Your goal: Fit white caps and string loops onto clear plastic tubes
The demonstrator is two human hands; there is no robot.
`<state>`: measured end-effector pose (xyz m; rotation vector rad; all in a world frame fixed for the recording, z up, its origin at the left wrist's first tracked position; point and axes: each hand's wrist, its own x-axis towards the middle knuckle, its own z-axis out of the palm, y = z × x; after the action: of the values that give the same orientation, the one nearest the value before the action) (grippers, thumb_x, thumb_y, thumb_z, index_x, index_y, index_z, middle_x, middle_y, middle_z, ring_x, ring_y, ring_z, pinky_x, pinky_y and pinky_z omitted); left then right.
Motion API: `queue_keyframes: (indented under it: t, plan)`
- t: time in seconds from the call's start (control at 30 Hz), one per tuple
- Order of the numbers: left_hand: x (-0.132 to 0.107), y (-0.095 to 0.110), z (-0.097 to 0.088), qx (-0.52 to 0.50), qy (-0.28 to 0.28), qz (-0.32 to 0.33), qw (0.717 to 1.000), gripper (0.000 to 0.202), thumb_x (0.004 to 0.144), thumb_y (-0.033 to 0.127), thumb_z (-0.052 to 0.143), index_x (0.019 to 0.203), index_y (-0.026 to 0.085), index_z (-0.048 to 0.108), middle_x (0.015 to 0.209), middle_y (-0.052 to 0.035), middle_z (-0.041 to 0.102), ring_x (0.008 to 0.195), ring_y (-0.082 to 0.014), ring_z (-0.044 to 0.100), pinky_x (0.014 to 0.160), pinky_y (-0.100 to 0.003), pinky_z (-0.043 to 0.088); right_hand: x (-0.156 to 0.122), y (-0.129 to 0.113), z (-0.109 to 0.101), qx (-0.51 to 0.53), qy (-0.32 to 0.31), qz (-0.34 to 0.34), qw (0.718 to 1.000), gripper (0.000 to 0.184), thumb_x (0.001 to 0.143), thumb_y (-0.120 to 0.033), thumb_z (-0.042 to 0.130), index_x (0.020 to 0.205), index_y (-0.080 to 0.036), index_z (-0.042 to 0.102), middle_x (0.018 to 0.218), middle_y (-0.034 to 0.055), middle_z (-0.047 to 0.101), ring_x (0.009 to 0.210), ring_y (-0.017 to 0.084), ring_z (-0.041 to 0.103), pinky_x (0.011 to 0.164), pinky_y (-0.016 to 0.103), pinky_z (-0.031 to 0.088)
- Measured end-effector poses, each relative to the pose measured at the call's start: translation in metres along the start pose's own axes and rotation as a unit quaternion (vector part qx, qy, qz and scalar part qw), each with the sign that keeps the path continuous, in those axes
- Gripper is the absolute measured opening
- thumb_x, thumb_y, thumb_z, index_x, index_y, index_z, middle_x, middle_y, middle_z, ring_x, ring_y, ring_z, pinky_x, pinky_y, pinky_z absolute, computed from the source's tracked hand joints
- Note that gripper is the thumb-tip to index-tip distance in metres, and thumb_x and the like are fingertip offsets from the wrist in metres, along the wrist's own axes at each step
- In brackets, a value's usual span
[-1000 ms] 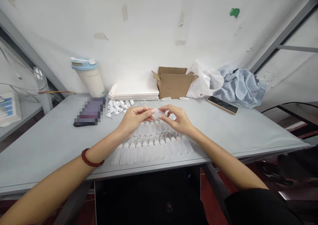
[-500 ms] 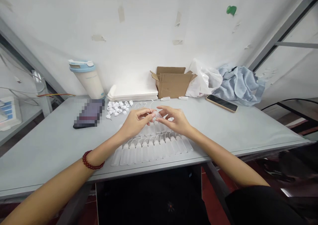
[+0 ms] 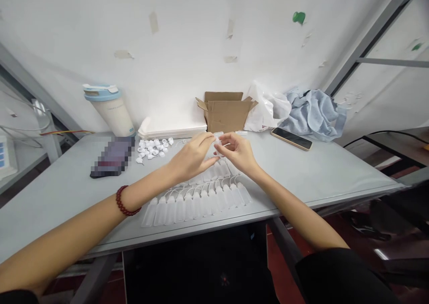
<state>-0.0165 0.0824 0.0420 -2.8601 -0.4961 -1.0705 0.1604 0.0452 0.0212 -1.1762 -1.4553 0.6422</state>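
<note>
Left hand point(image 3: 191, 160) has opened from its pinch, thumb spread off straightened fingers, tips beside the small translucent piece point(image 3: 218, 141), so right hand point(image 3: 240, 154), curled closely round it, likely bears it alone, bottle rows point(image 3: 197, 206) nearer than both hands.

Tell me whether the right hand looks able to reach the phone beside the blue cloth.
Probably yes: nothing visible stands between the right hand and the phone, though it seems to be holding a small translucent piece.
</note>
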Motion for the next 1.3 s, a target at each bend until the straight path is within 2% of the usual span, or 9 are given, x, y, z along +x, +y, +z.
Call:
queue_keyframes:
  t: [0.13,0.3,0.4,0.5,0.57,0.73,0.83,0.97,1.3]
  plan:
    - [0.012,0.004,0.010,0.025,-0.055,-0.006,0.998,0.032,0.089,0.024,0.058,0.116,0.009,0.051,0.123,-0.0204,0.055,0.117,-0.0317,0.050,0.096,-0.048,0.045,0.005,-0.001,-0.006,-0.032,0.021,0.010,0.999,0.021,0.073,-0.032,0.064,0.086,-0.017,0.057,0.074,0.0014,0.062,0.064,0.015,0.065,0.057,0.028,0.053]
    - [0.027,0.006,0.026,0.003,-0.058,-0.058,0.997,0.027,0.086,0.023,0.058,0.110,0.011,0.054,0.117,-0.0174,0.057,0.112,-0.0313,0.051,0.094,-0.047,0.043,0.015,0.003,-0.018,-0.064,0.022,0.029,0.997,0.017,0.072,-0.028,0.063,0.083,-0.017,0.055,0.073,0.0024,0.066,0.063,0.017,0.067,0.054,0.027,0.051]
    - [0.037,0.005,0.039,-0.019,-0.081,-0.088,0.993,0.027,0.084,0.026,0.059,0.105,0.011,0.056,0.109,-0.0154,0.060,0.107,-0.0304,0.051,0.092,-0.045,0.044,0.021,0.005,-0.030,-0.109,0.002,0.061,0.992,0.014,0.070,-0.023,0.064,0.080,-0.017,0.056,0.070,0.0036,0.068,0.064,0.018,0.068,0.055,0.027,0.051]
    - [0.047,0.007,0.051,-0.037,-0.116,-0.131,0.984,0.026,0.082,0.030,0.060,0.100,0.011,0.058,0.100,-0.0132,0.061,0.101,-0.0299,0.052,0.087,-0.042,0.045,0.026,0.006,-0.045,-0.144,-0.057,0.103,0.983,0.008,0.069,-0.020,0.064,0.074,-0.015,0.059,0.065,0.0040,0.068,0.061,0.017,0.066,0.056,0.027,0.051]
    - [0.050,0.012,0.057,-0.047,-0.151,-0.146,0.977,0.024,0.079,0.030,0.061,0.095,0.012,0.059,0.096,-0.0124,0.061,0.100,-0.0302,0.052,0.086,-0.042,0.045,0.028,0.006,-0.057,-0.157,-0.120,0.132,0.971,0.009,0.072,-0.023,0.065,0.070,-0.015,0.062,0.065,0.0047,0.067,0.060,0.016,0.065,0.055,0.027,0.051]
    - [0.046,0.024,0.066,-0.079,-0.217,-0.144,0.962,0.026,0.080,0.038,0.058,0.088,0.013,0.059,0.093,-0.0129,0.061,0.101,-0.0313,0.052,0.085,-0.041,0.044,0.030,0.007,-0.079,-0.184,-0.301,0.191,0.916,0.018,0.075,-0.033,0.066,0.071,-0.015,0.067,0.067,0.0051,0.068,0.066,0.017,0.066,0.053,0.025,0.048]
    - [0.041,0.025,0.067,-0.087,-0.241,-0.140,0.956,0.028,0.079,0.037,0.056,0.092,0.013,0.060,0.095,-0.0129,0.062,0.102,-0.0318,0.052,0.085,-0.041,0.044,0.031,0.007,-0.081,-0.199,-0.365,0.207,0.886,0.017,0.075,-0.031,0.065,0.070,-0.015,0.066,0.068,0.0047,0.069,0.065,0.016,0.065,0.055,0.025,0.046]
    - [0.036,0.025,0.064,-0.093,-0.266,-0.141,0.949,0.032,0.079,0.037,0.053,0.098,0.011,0.061,0.099,-0.0141,0.063,0.107,-0.0334,0.051,0.086,-0.040,0.044,0.031,0.006,-0.079,-0.215,-0.398,0.207,0.867,0.018,0.076,-0.032,0.061,0.070,-0.015,0.066,0.070,0.0049,0.069,0.065,0.015,0.063,0.056,0.024,0.044]
    - [0.035,0.027,0.061,-0.086,-0.276,-0.124,0.949,0.034,0.079,0.040,0.054,0.096,0.011,0.060,0.094,-0.0145,0.060,0.101,-0.0322,0.050,0.080,-0.039,0.044,0.031,0.011,-0.080,-0.203,-0.407,0.212,0.865,0.021,0.074,-0.034,0.063,0.070,-0.014,0.067,0.069,0.0051,0.069,0.063,0.013,0.060,0.055,0.024,0.043]
